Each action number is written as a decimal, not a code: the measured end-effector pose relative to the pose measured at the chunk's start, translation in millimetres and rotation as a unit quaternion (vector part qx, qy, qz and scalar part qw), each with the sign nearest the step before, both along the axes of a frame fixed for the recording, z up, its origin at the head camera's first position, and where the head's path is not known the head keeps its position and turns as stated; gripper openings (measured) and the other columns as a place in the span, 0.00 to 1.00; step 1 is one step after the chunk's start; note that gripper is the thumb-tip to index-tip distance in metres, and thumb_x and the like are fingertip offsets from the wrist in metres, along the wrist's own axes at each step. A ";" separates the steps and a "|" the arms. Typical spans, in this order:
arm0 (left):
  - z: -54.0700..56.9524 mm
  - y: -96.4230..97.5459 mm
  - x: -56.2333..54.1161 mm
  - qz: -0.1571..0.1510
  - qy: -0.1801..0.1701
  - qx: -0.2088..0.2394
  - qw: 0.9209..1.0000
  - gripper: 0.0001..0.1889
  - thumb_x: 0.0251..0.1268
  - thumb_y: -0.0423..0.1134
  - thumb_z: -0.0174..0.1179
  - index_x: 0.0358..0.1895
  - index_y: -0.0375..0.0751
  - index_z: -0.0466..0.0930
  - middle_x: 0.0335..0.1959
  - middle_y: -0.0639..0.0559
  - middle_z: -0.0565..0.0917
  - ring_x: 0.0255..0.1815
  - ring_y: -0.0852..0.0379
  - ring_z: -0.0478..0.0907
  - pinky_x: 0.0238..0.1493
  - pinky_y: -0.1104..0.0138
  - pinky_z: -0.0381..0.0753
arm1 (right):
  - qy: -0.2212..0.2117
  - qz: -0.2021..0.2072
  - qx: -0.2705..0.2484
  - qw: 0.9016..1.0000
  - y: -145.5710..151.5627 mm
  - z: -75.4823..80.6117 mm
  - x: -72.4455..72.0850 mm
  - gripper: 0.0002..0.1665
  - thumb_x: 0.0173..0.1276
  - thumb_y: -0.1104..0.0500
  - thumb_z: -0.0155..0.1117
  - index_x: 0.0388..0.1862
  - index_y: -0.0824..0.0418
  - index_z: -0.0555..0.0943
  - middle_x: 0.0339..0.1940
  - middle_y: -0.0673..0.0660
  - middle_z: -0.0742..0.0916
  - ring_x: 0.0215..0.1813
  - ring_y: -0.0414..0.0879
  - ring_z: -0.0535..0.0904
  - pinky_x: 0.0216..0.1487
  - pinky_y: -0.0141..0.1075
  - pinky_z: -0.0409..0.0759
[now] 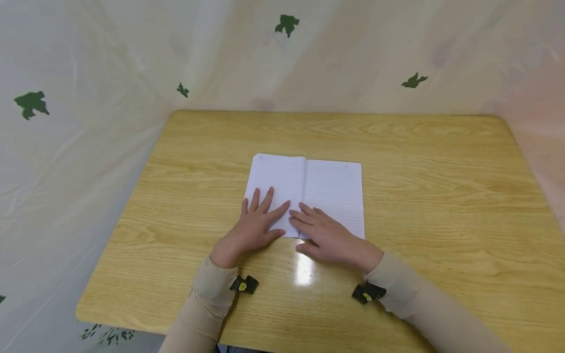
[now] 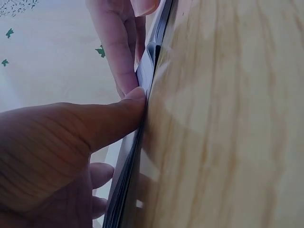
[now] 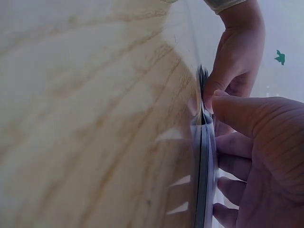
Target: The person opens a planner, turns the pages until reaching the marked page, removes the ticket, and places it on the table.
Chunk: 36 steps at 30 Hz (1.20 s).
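Observation:
An open notebook (image 1: 333,189) with lined white pages lies on the wooden table, its centre fold running away from the person. My left hand (image 1: 253,228) rests on the lower left page with its fingers spread and straight, the thumb along the bottom edge. Across the fold, my right hand (image 1: 328,238) lies on the lower right page, its fingertips close to the left index finger and its thumb over the table just below the edge. From the side, the left wrist view shows the stacked page edges (image 2: 126,185) under the left thumb. Both hands hold nothing.
The wooden table (image 1: 441,196) spreads out around the notebook, with its far edge against a pale curtain (image 1: 353,54) printed with green bird shapes. Black straps with a yellow mark sit at both cuffs, over beige sleeves (image 1: 212,289). Light reflects off the tabletop between the wrists.

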<state>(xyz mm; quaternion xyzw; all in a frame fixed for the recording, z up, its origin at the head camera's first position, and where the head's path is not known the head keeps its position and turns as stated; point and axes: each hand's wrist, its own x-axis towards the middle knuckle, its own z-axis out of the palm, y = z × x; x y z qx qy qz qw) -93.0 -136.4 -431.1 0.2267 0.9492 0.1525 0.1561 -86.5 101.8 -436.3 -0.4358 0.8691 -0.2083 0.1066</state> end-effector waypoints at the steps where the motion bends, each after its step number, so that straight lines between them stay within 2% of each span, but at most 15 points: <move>1: 0.5 0.0 0.2 -0.001 -0.004 0.000 1.000 0.34 0.71 0.55 0.55 0.77 0.57 0.55 0.78 0.37 0.37 0.75 0.30 0.27 0.68 0.35 0.32 | 0.000 0.001 -0.001 1.000 0.1 -0.2 -0.1 0.39 0.73 0.45 0.57 0.74 0.66 0.62 0.77 0.59 0.63 0.78 0.57 0.49 0.74 0.53 0.50; 8: 3.0 -0.6 1.9 -0.003 -0.010 0.005 1.000 0.34 0.71 0.55 0.54 0.77 0.57 0.55 0.78 0.37 0.38 0.75 0.31 0.28 0.69 0.35 0.32 | -0.039 -0.005 -0.028 0.999 2.9 4.1 -3.3 0.36 0.74 0.47 0.56 0.74 0.64 0.64 0.77 0.59 0.64 0.78 0.56 0.50 0.74 0.52 0.50; 13: 3.2 -1.2 1.6 -0.006 -0.009 0.005 1.000 0.34 0.72 0.55 0.54 0.77 0.57 0.55 0.78 0.37 0.38 0.75 0.30 0.28 0.69 0.35 0.32 | -0.068 -0.057 -0.054 0.995 10.4 9.8 -13.4 0.31 0.75 0.53 0.56 0.73 0.63 0.67 0.74 0.62 0.67 0.76 0.58 0.57 0.72 0.53 0.57; 16: 3.6 -1.5 1.0 -0.006 -0.010 0.008 1.000 0.34 0.72 0.54 0.54 0.77 0.57 0.55 0.78 0.37 0.39 0.75 0.31 0.28 0.69 0.35 0.32 | -0.053 -0.084 -0.052 0.994 18.6 10.7 -22.4 0.31 0.73 0.55 0.59 0.71 0.64 0.68 0.73 0.65 0.68 0.74 0.61 0.59 0.71 0.55 0.58; 22: 5.9 -2.0 1.7 -0.002 -0.016 0.010 1.000 0.34 0.71 0.54 0.54 0.77 0.57 0.55 0.79 0.38 0.38 0.76 0.32 0.27 0.69 0.36 0.32 | -0.025 -0.113 0.003 0.993 38.9 9.5 -40.1 0.40 0.67 0.53 0.66 0.73 0.67 0.64 0.75 0.68 0.63 0.76 0.63 0.54 0.72 0.59 0.50; 30: 6.7 -2.3 2.5 -0.001 -0.024 0.012 1.000 0.34 0.72 0.55 0.54 0.77 0.57 0.54 0.79 0.39 0.37 0.76 0.33 0.26 0.70 0.37 0.30 | -0.064 -0.175 0.068 0.980 62.1 12.5 -67.5 0.53 0.65 0.43 0.67 0.77 0.66 0.55 0.78 0.68 0.52 0.78 0.63 0.41 0.71 0.65 0.41; 36: 5.7 -4.1 3.5 -0.003 -0.021 0.011 1.000 0.34 0.71 0.55 0.53 0.77 0.57 0.54 0.79 0.39 0.38 0.76 0.33 0.26 0.70 0.37 0.31 | -0.073 -0.212 0.097 0.970 72.4 11.3 -86.2 0.61 0.61 0.37 0.68 0.78 0.67 0.49 0.79 0.67 0.49 0.79 0.63 0.38 0.69 0.67 0.40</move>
